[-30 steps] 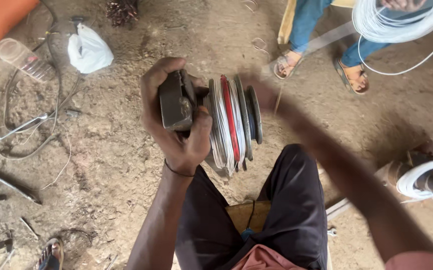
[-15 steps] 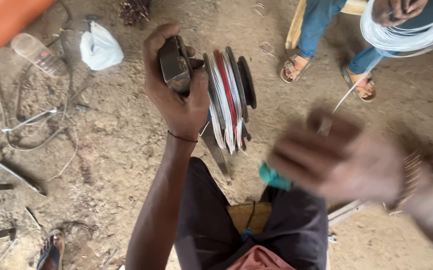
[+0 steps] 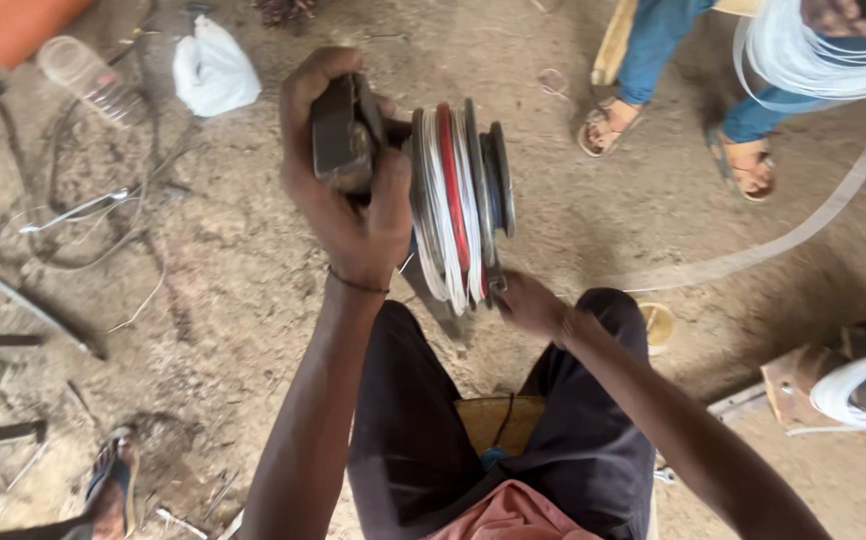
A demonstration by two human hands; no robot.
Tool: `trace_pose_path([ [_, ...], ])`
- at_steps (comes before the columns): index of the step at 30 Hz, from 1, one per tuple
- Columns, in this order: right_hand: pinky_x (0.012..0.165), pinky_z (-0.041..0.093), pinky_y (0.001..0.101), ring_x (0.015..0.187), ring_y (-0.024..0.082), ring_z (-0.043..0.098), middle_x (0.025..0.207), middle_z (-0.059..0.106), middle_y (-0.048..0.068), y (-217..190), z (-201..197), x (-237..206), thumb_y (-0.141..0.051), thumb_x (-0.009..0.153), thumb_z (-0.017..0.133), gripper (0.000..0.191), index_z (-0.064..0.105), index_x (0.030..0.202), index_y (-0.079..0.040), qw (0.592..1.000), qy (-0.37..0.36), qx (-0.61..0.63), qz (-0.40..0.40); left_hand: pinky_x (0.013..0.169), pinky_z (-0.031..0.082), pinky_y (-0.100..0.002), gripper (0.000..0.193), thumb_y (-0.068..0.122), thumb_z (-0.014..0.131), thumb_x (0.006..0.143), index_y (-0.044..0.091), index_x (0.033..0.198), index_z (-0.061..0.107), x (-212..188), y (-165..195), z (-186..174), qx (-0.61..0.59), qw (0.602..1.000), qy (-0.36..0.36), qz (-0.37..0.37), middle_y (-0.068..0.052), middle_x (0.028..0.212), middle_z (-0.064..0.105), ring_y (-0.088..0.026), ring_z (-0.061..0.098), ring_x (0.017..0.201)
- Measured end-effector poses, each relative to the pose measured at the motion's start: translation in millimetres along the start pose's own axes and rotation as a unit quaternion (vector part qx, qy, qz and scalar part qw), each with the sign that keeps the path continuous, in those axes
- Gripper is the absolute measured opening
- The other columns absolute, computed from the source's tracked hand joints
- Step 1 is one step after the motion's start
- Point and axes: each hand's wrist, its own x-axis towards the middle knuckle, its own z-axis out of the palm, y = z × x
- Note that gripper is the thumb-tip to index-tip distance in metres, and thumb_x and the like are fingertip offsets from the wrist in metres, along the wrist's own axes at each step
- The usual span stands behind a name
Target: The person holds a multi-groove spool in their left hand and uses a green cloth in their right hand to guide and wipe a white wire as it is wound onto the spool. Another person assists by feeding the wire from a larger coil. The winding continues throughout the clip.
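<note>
Your left hand [image 3: 348,190] has its fingers wrapped tight around the dark metal block [image 3: 338,135] at the end of the winding spool [image 3: 458,205], holding it up over your lap. Your right hand [image 3: 533,305] touches the spool's lower rim, fingers curled there. White and red wire [image 3: 445,190] fills the grooves between them. Beyond lies the dirt floor [image 3: 233,280].

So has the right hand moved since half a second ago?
Yes. The right hand has dropped from out in front, back in to the lower edge of the stack of discs held in the left hand.
</note>
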Motion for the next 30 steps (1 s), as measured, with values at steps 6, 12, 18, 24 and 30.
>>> trace_pose_path([
  [6, 0.059, 0.058, 0.0328, 0.079, 0.022, 0.068, 0.091, 0.068, 0.011, -100, -71, -129, 0.0, 0.094, 0.061, 0.022, 0.063, 0.116, 0.0, 0.904, 0.106, -0.274, -0.309, 0.067, 0.056, -0.027, 0.045, 0.036, 0.067, 0.102, 0.013, 0.139, 0.057, 6, -20, 3, 0.044, 0.998, 0.036, 0.019, -0.002, 0.129, 0.064, -0.011, 0.064, 0.077],
  [12, 0.059, 0.054, 0.033, 0.076, 0.019, 0.064, 0.09, 0.07, 0.01, -196, -219, -127, 0.009, 0.089, 0.057, 0.027, 0.072, 0.105, -0.006, 0.744, 0.261, -0.435, -0.435, 0.068, 0.064, -0.028, 0.051, 0.049, 0.068, 0.106, 0.012, 0.139, 0.058, 1, -11, 8, 0.009, 1.0, 0.016, -0.018, -0.002, 0.115, 0.065, -0.011, 0.071, 0.082],
  [18, 0.087, 0.059, 0.0397, 0.101, 0.029, 0.07, 0.109, 0.069, 0.015, -108, -215, 45, 0.015, 0.087, 0.049, 0.034, 0.065, 0.113, -0.001, 0.853, 0.264, -0.229, -0.388, 0.065, 0.062, -0.028, 0.067, 0.062, 0.068, 0.099, 0.011, 0.141, 0.056, -9, 18, 9, -0.013, 0.999, -0.019, -0.032, -0.004, 0.118, 0.064, -0.012, 0.07, 0.079],
  [24, 0.103, 0.053, 0.0383, 0.109, 0.028, 0.065, 0.117, 0.066, 0.019, 13, -2, -1, -0.01, 0.103, 0.048, 0.024, 0.057, 0.125, -0.004, 0.995, -0.023, -0.043, -0.084, 0.062, 0.06, -0.026, 0.054, 0.052, 0.065, 0.101, 0.012, 0.137, 0.057, -8, 10, 10, 0.021, 0.999, 0.007, -0.026, -0.003, 0.12, 0.065, -0.009, 0.068, 0.075],
  [30, 0.081, 0.056, 0.04, 0.096, 0.027, 0.068, 0.103, 0.067, 0.013, -71, -38, -117, -0.007, 0.094, 0.057, 0.028, 0.057, 0.121, -0.001, 0.969, -0.055, -0.204, -0.128, 0.069, 0.059, -0.03, 0.04, 0.015, 0.062, 0.096, 0.012, 0.135, 0.057, 4, -10, 13, 0.051, 0.998, 0.025, -0.002, -0.004, 0.121, 0.064, -0.01, 0.066, 0.078],
])
